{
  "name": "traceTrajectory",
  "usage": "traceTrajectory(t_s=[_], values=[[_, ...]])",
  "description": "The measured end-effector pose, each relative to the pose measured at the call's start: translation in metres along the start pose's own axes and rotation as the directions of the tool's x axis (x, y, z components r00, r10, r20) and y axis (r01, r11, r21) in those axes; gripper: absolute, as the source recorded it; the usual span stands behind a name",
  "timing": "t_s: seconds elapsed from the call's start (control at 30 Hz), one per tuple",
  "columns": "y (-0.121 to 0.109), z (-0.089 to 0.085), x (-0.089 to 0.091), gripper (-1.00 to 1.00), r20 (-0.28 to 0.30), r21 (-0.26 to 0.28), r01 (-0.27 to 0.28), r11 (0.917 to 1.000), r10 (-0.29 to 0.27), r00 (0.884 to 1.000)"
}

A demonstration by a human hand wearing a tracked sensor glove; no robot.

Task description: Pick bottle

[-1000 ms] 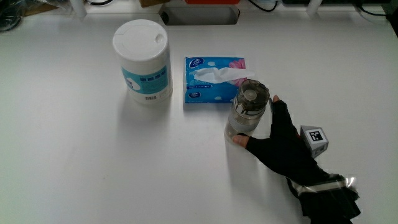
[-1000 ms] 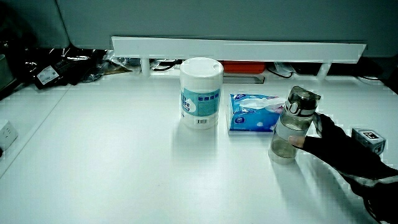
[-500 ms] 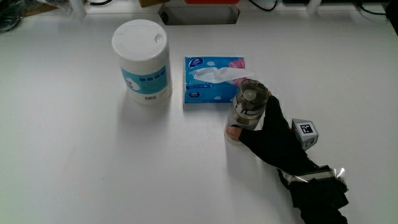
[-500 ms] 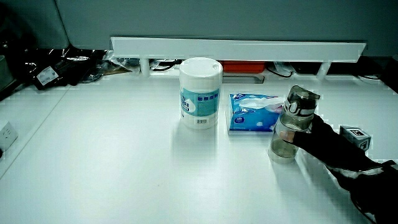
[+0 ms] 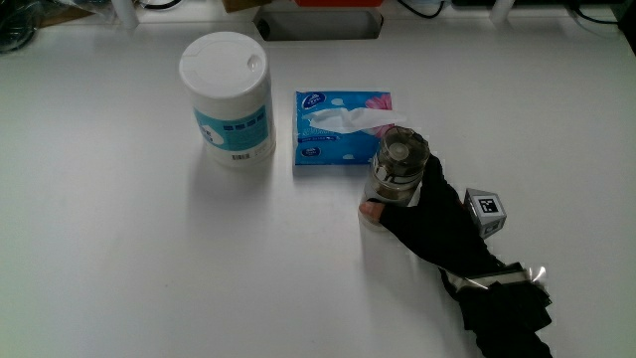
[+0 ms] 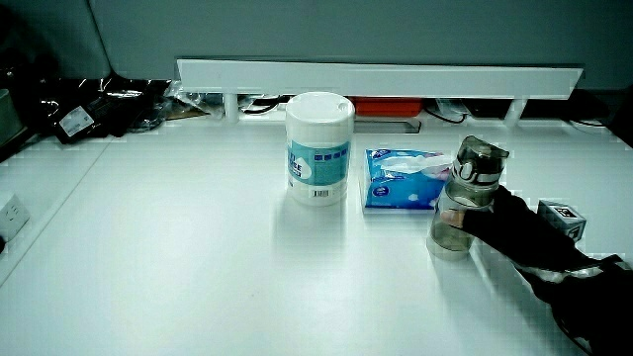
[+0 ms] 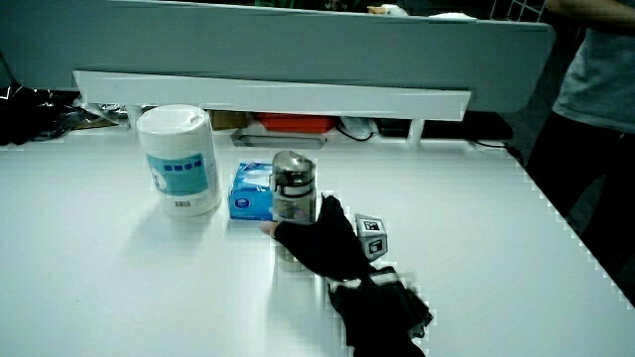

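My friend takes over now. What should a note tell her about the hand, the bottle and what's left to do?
Hand: the black-gloved hand is wrapped around the clear plastic bottle with a grey lid, fingers closed on it.
Things: the bottle stands upright on the white table, beside the blue tissue pack. The white wipes canister stands apart.
Done: reach and grip.
Left: lift the bottle off the table.

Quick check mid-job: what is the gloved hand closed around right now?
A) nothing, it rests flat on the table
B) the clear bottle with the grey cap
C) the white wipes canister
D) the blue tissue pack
B: the hand wraps the bottle, which stands upright on the table beside the tissue pack.
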State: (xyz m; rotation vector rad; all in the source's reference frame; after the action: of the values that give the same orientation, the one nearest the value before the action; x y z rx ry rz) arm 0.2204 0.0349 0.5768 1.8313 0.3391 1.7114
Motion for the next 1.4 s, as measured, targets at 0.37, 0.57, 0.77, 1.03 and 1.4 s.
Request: traceTrajectory(t_s=[0.37, 0.57, 0.77, 1.03, 1.4], values=[[0.002, 0.001, 0.007, 0.57, -0.052, 0.023, -0.076, 0.9969, 0.077, 0.996], [0.002, 0.001, 0.006, 0.86, -0.026, 0.036, -0.105, 0.9938, 0.106, 0.994], [-0.001, 0.0, 0.004, 1.0, -0.015, 0.065, -0.144, 0.9874, 0.145, 0.989], [-0.003, 0.003, -0.009, 1.0, 0.017, 0.053, -0.178, 0.9827, 0.177, 0.984], [-0.014, -0.015, -0.054, 1.0, 0.046, -0.063, -0.277, 0.9589, 0.28, 0.959]])
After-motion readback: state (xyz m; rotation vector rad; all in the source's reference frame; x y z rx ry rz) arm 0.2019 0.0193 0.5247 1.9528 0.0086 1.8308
